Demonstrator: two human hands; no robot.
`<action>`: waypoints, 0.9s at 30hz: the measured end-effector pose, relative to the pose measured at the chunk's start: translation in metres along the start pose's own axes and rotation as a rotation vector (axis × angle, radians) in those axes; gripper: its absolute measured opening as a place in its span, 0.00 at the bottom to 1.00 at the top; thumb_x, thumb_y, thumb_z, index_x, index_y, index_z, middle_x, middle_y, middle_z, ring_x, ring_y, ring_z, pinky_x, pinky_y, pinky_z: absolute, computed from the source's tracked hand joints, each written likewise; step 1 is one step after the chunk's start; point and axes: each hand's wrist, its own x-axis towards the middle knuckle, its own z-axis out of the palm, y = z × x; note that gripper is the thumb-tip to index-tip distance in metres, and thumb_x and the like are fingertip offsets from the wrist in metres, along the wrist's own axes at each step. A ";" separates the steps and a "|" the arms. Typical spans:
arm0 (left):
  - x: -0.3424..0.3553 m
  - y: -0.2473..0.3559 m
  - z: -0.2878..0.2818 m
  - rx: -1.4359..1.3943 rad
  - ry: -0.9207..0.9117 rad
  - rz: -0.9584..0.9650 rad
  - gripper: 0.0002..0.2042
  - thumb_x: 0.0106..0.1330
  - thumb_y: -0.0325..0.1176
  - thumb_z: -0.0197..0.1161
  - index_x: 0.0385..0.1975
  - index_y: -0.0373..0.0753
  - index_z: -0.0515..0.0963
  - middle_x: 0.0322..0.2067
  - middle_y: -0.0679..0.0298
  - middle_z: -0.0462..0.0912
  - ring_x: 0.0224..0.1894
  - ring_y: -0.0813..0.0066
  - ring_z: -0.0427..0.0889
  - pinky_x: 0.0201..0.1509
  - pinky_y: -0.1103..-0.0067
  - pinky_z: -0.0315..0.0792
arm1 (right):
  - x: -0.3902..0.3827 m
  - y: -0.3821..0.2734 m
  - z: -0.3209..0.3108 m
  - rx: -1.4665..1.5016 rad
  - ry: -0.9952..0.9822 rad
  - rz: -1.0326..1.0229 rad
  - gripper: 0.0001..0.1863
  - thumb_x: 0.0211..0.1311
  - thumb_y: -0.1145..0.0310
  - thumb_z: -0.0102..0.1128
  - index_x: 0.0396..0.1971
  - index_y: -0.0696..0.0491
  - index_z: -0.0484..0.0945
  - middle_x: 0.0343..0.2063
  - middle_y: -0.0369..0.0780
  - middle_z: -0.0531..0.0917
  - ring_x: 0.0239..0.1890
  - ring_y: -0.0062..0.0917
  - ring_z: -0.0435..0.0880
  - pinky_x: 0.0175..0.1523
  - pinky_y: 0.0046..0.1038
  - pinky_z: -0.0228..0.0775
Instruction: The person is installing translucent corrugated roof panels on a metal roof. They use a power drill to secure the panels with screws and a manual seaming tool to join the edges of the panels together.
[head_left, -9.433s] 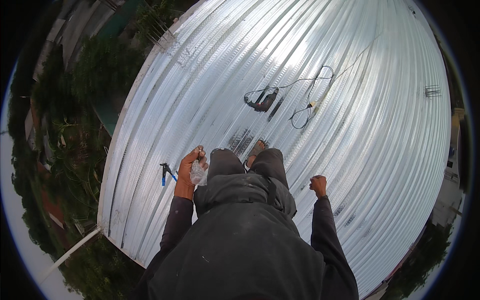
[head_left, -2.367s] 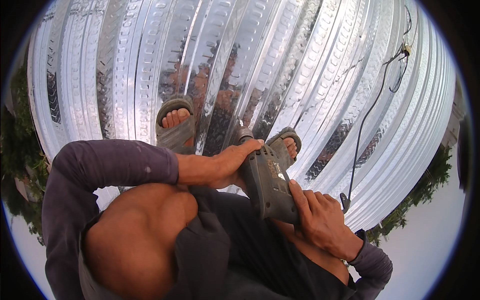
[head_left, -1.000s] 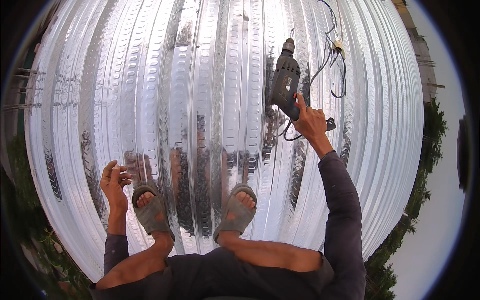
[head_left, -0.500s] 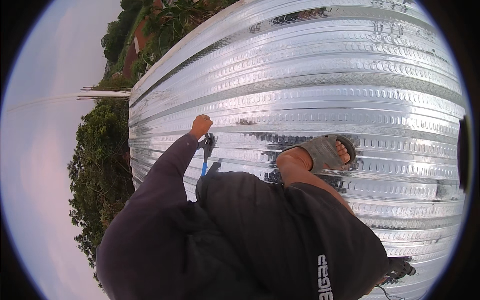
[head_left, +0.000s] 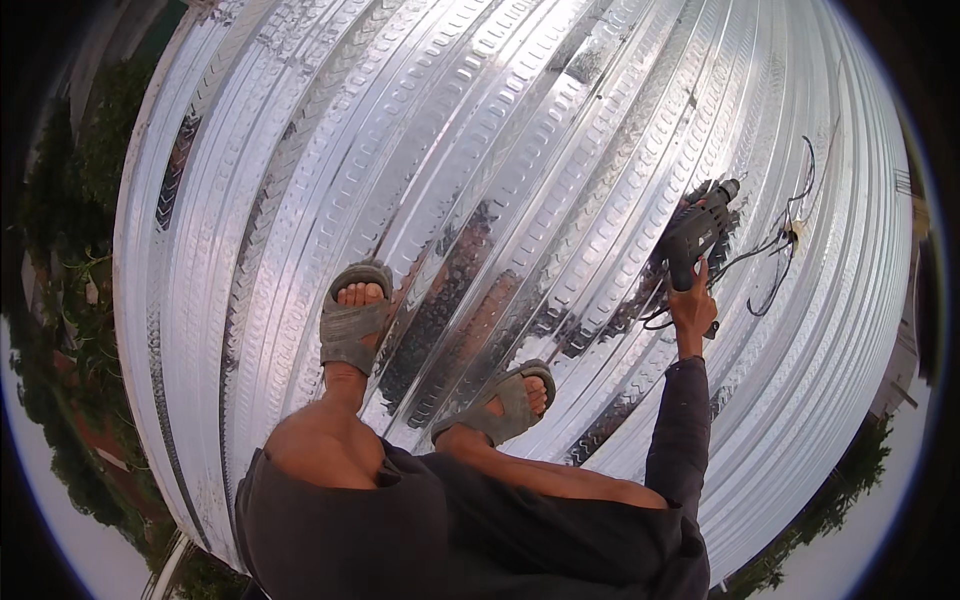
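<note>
At the right, my right hand (head_left: 692, 312) is wrapped around the handle of a black power drill (head_left: 698, 232). The drill's chuck points away from me, toward the upper right. Its dark power cord (head_left: 750, 252) runs from beside the handle to a loose loop farther right. Beneath the drill lies shiny corrugated metal decking (head_left: 540, 230); whether the drill touches it, I cannot tell. My left hand is out of the picture.
My feet stand on the decking in a left sandal (head_left: 350, 333) and a right sandal (head_left: 512, 408). Long raised ribs run across the sheets. A pale edge (head_left: 122, 230) bounds the decking at the left, with trees (head_left: 95, 180) beyond and below.
My view has swung to the right. My left hand, earlier by a dark tool with a blue part, has left the picture. The drill and my right hand have come into fuller view.
</note>
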 end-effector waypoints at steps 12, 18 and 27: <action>-0.224 0.345 -0.044 -0.529 0.022 1.110 0.23 0.60 0.18 0.68 0.53 0.36 0.66 0.31 0.68 0.71 0.28 0.83 0.66 0.32 0.82 0.63 | -0.008 -0.014 -0.030 0.074 0.101 -0.093 0.37 0.60 0.49 0.70 0.65 0.50 0.71 0.46 0.43 0.88 0.43 0.39 0.86 0.43 0.37 0.76; -0.339 0.429 -0.014 -0.457 -0.317 1.381 0.24 0.59 0.16 0.70 0.52 0.36 0.67 0.35 0.69 0.71 0.26 0.88 0.65 0.30 0.87 0.62 | 0.109 -0.135 -0.082 1.138 0.054 0.145 0.15 0.67 0.64 0.64 0.44 0.60 0.85 0.40 0.46 0.88 0.42 0.29 0.87 0.48 0.28 0.75; -0.358 0.407 -0.007 -0.336 -0.403 1.483 0.22 0.57 0.20 0.73 0.47 0.36 0.68 0.36 0.67 0.69 0.26 0.84 0.66 0.32 0.85 0.65 | 0.405 -0.278 -0.021 0.415 0.243 -0.308 0.13 0.63 0.65 0.55 0.40 0.50 0.87 0.46 0.42 0.86 0.53 0.38 0.83 0.56 0.44 0.74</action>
